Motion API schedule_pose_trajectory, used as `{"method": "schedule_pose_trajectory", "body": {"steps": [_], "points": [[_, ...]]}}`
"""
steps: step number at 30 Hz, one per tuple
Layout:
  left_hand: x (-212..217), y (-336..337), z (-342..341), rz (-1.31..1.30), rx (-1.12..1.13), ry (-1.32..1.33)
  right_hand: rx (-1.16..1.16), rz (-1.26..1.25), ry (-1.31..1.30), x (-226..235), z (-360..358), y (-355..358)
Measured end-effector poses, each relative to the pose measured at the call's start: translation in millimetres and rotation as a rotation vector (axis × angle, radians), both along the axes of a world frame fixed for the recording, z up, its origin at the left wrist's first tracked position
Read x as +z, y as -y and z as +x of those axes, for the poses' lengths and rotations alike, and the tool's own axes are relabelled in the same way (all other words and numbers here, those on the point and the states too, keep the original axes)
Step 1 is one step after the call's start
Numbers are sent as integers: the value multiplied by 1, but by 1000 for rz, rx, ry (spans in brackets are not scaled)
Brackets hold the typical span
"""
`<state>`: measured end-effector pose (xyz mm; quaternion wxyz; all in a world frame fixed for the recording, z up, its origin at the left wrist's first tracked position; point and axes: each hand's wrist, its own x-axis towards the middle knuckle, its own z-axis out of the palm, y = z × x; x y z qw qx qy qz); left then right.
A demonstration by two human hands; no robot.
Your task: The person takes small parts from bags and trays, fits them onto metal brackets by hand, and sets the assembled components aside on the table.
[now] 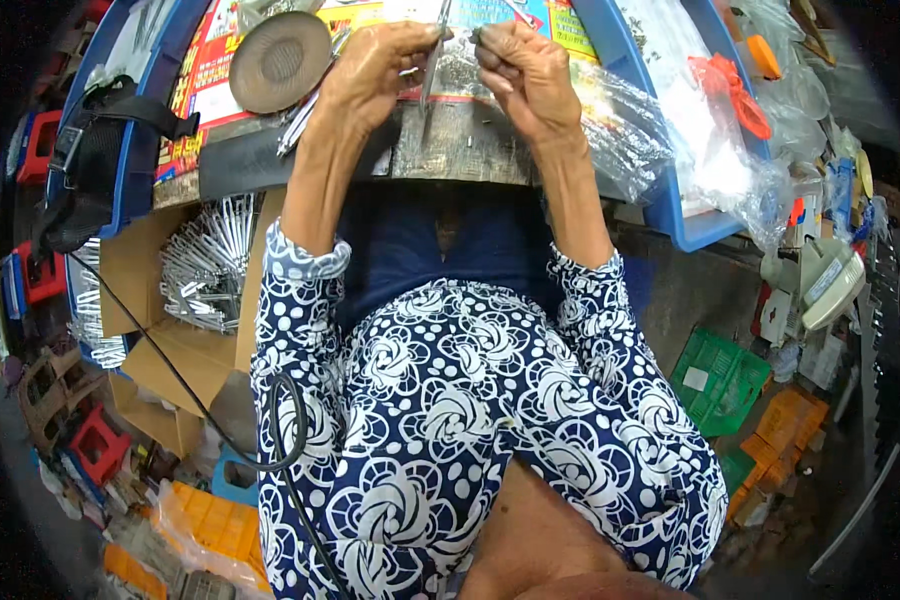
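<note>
At the top middle, above the work table (460, 150), both my hands are raised close together. My left hand (375, 75) is closed in a pinch on a thin metal strip (432, 75), which stands nearly upright between the hands. Facing it, my right hand (532, 80) has thumb and fingers pressed together. Whatever sits in that pinch is too small to make out. A round brown dish (280, 62) lies to the left of my left hand. Several thin metal pieces (298, 125) lie beside my left wrist. Clear plastic wrap (615, 120) lies right of my right hand.
Blue trays flank the table: the left tray (135, 180) bears a black strap (75, 160), the right tray (695, 232) holds plastic bags and a red tie (732, 95). A cardboard box (130, 265) at lower left holds metal strips (210, 265). A green crate (720, 380) stands lower right.
</note>
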<state>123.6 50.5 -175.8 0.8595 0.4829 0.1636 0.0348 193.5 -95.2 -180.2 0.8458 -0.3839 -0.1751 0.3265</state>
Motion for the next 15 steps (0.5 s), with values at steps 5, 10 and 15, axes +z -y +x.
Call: {"method": "schedule_pose_trajectory", "body": {"steps": [5,10,15], "points": [[-3,4,2,-195,-76,61,-20,-67,23,-1,-1,-3],[-12,3,5,-413,-175,124,-25,-60,32,1,-1,-4],[-14,1,4,-432,-218,153,-21,-62,36,3,-4,-4]]}}
